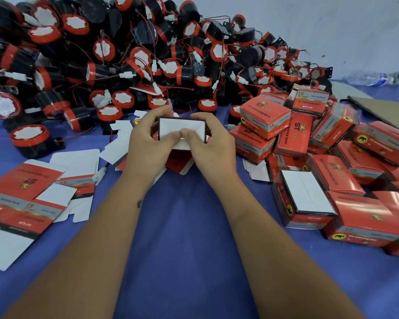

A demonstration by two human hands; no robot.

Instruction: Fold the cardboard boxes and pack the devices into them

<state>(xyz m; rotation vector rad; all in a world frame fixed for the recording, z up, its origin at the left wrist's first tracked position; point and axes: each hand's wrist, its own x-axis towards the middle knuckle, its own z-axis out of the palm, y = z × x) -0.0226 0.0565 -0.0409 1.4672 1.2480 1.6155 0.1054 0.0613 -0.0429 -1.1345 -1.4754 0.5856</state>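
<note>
A half-folded box (182, 132) is held in the grip of both hands above the middle of the worktop (189, 226); the left hand (145, 137) and right hand (210, 139) are curled round its sides, thumbs pressed on its white flaps. Flat boxes (25, 192) lie toward the left edge, folded boxes (332, 171) toward the right edge, devices (124, 58) are heaped along the far edge.

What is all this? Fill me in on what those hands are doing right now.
A person is folding a small cardboard box, held in both hands above the blue tabletop: left hand and right hand grip its sides while the thumbs press the white flaps in. Flat unfolded boxes lie on the left, finished red boxes pile up on the right, and a heap of black-and-red devices waits behind.
</note>
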